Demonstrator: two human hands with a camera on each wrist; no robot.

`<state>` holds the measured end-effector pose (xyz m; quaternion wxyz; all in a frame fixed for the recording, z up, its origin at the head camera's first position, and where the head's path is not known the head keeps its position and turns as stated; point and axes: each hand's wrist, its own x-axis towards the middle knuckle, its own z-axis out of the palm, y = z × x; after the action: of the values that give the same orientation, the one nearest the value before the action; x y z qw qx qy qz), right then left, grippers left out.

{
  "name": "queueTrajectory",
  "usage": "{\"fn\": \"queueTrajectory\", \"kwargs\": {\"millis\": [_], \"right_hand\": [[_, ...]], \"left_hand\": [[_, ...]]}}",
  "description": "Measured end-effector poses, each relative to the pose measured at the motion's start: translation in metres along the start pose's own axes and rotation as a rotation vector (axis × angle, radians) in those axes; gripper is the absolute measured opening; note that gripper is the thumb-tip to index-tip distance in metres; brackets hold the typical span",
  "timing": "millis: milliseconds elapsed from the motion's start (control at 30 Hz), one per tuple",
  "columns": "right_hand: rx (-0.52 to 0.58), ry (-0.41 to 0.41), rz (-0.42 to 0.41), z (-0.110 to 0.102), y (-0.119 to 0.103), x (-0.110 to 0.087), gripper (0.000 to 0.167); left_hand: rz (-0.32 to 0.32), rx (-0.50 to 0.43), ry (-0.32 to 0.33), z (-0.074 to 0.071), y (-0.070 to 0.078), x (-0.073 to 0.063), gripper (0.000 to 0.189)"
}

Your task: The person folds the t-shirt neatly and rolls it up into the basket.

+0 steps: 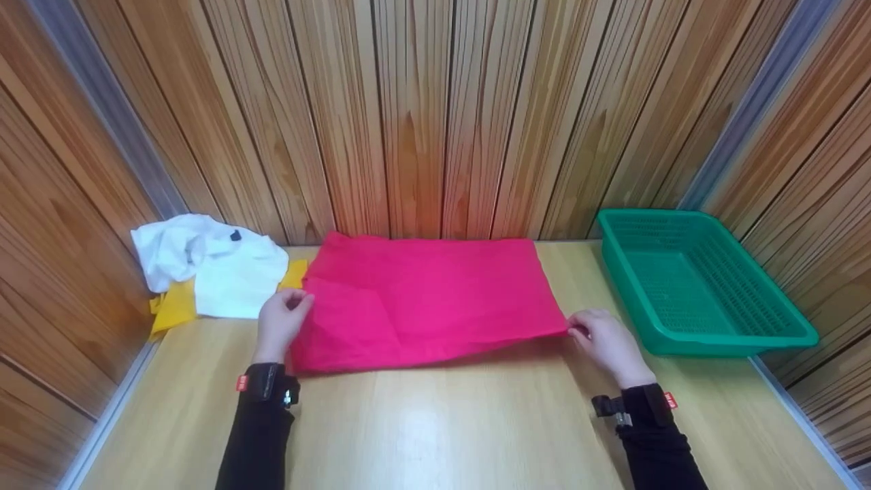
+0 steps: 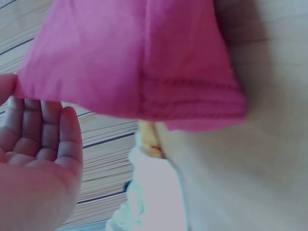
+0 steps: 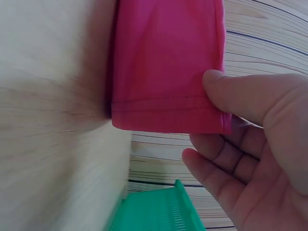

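A pinkish-red garment [image 1: 429, 299] with stitched hems is spread in a folded rectangle on the wooden table, its front edge lifted a little toward the right. At its left edge my left hand [image 1: 282, 323] pinches the fabric between thumb and fingers. In the left wrist view, that hand [image 2: 41, 159] holds a corner of the cloth, beside a double-stitched hem [image 2: 192, 101]. My right hand [image 1: 607, 344] grips the front right corner. The right wrist view has the right thumb [image 3: 231, 94] over the fabric and fingers behind it. Whatever lies inside the folds is hidden.
Crumpled white cloth [image 1: 238, 272] with a small dark mark lies over yellow cloth [image 1: 175, 306] at the back left. A green plastic basket [image 1: 680, 340] stands at the right, close to my right hand. Wood-panelled walls [image 1: 415, 122] enclose the table [image 1: 415, 435] at the back and sides.
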<state>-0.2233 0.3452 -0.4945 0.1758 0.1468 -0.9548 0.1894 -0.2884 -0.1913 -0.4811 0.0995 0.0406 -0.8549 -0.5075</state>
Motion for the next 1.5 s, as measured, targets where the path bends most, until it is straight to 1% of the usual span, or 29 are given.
{"fn": "queueTrajectory", "kwargs": {"millis": [100,200,367,433,567,633,767,833,967,1033,1100,1233,1333,1400,1500], "right_hand": [[-0.006,0.017,-0.006,-0.004,-0.001,0.0,0.005],[-0.01,0.03,-0.018,-0.006,-0.001,-0.002,0.006],[-0.001,0.045,-0.053,-0.008,-0.002,-0.006,0.008],[0.005,0.047,-0.073,-0.009,-0.002,-0.01,0.01],[0.007,0.064,-0.124,-0.01,-0.001,-0.018,0.014],[0.009,0.08,-0.158,-0.009,0.001,-0.023,0.017],[0.019,0.092,-0.194,-0.01,0.0,-0.031,0.022],[0.029,0.096,-0.219,-0.009,0.001,-0.035,0.023],[0.047,0.1,-0.28,-0.008,0.003,-0.039,0.025],[0.063,0.085,-0.298,-0.009,0.004,-0.041,0.024],[0.079,0.061,-0.313,-0.011,0.003,-0.043,0.023],[0.119,0.001,-0.36,-0.016,0.002,-0.046,0.021],[0.155,-0.04,-0.386,-0.021,0.0,-0.047,0.022],[0.17,-0.06,-0.388,-0.023,-0.001,-0.047,0.022],[0.182,-0.081,-0.368,-0.026,-0.002,-0.047,0.021]], "left_hand": [[0.0,-0.041,0.003,-0.005,0.007,-0.003,0.026],[0.007,-0.053,0.005,-0.008,0.011,-0.007,0.024],[0.077,-0.059,0.025,-0.012,0.013,-0.018,0.021],[0.095,-0.067,0.02,-0.014,0.013,-0.025,0.02],[0.106,-0.082,-0.021,-0.019,0.016,-0.042,0.02],[0.104,-0.079,-0.044,-0.022,0.019,-0.051,0.019],[0.118,-0.061,-0.068,-0.029,0.025,-0.069,0.021],[0.147,-0.055,-0.069,-0.032,0.027,-0.077,0.02],[0.239,-0.053,-0.061,-0.037,0.031,-0.087,0.014],[0.274,-0.053,-0.063,-0.04,0.032,-0.091,0.012],[0.277,-0.057,-0.077,-0.042,0.033,-0.094,0.011],[0.244,-0.049,-0.114,-0.047,0.036,-0.099,0.013],[0.237,-0.043,-0.139,-0.051,0.038,-0.102,0.013],[0.237,-0.043,-0.149,-0.053,0.04,-0.104,0.012],[0.227,-0.047,-0.154,-0.056,0.042,-0.105,0.012]]}}
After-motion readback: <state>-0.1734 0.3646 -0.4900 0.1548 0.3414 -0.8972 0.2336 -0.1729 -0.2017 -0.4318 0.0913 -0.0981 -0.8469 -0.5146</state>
